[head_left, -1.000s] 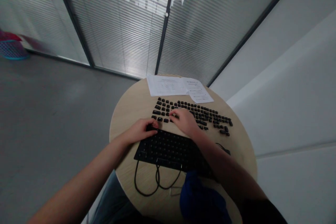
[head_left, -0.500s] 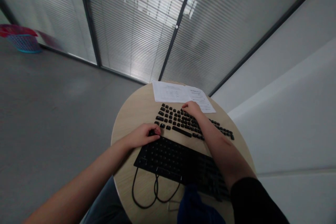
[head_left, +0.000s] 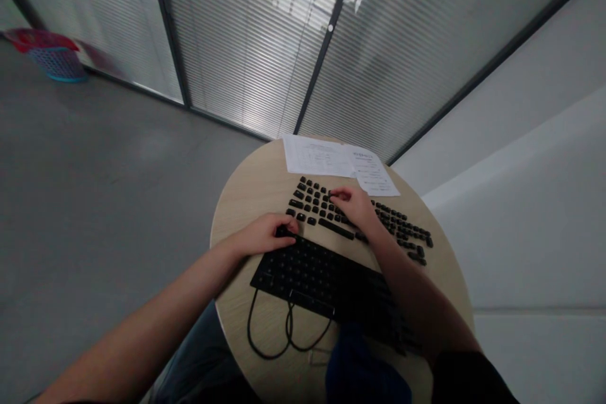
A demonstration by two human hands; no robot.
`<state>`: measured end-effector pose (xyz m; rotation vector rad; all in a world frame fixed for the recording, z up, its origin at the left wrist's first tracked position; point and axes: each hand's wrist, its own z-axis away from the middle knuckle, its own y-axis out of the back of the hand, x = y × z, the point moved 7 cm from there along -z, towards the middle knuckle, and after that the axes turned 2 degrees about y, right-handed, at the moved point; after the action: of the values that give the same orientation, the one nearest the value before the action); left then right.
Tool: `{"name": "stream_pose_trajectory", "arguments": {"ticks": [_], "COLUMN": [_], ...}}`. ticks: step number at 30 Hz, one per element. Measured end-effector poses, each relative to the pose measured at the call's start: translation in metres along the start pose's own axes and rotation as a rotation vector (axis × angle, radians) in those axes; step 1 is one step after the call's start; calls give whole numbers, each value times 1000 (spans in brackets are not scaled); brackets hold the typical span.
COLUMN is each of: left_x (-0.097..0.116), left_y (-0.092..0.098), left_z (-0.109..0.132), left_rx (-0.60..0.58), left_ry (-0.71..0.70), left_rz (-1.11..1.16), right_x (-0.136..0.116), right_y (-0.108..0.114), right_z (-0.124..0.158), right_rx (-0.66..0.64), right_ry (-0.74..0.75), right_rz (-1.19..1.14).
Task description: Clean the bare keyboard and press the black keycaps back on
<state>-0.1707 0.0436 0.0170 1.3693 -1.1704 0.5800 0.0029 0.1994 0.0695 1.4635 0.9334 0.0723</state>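
A black keyboard base [head_left: 322, 278] lies on a round wooden table [head_left: 246, 196], its cable [head_left: 284, 334] looping at the near edge. Beyond it, loose black keycaps [head_left: 312, 202] are laid out in rows. My left hand [head_left: 265, 235] rests at the base's far left corner, fingers curled and pinched on a keycap there. My right hand [head_left: 357, 208] lies over the middle of the keycap rows, fingers bent down onto them; what it grips, if anything, is hidden.
Two printed paper sheets [head_left: 331, 161] lie at the table's far edge. A blue cloth-like thing [head_left: 364, 372] sits at the near edge. Glass walls with blinds stand behind. A pink and blue basket [head_left: 52, 57] is on the grey floor far left.
My right hand reached from the left-middle keycaps to the far row by the papers, then drew back to the middle rows. The left hand stayed at the keyboard corner.
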Motion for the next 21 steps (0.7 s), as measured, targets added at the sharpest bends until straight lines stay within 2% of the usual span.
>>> {"name": "stream_pose_trajectory", "arguments": {"ticks": [4, 7, 14, 21], "left_x": [0, -3, -6, -3], "left_y": [0, 1, 0, -1], "left_z": [-1, -2, -3, -4], "left_rx": [18, 47, 62, 37], "left_ry": [18, 41, 51, 39], "left_rz": [-15, -40, -83, -84], "right_x": [-30, -42, -47, -68], "right_y": [-33, -47, -50, -45], "right_z": [75, 101, 99, 100], "right_rx": [-126, -146, -165, -188], "right_ry": [62, 79, 119, 236], "right_rz": [-248, -256, -164, 35]}}
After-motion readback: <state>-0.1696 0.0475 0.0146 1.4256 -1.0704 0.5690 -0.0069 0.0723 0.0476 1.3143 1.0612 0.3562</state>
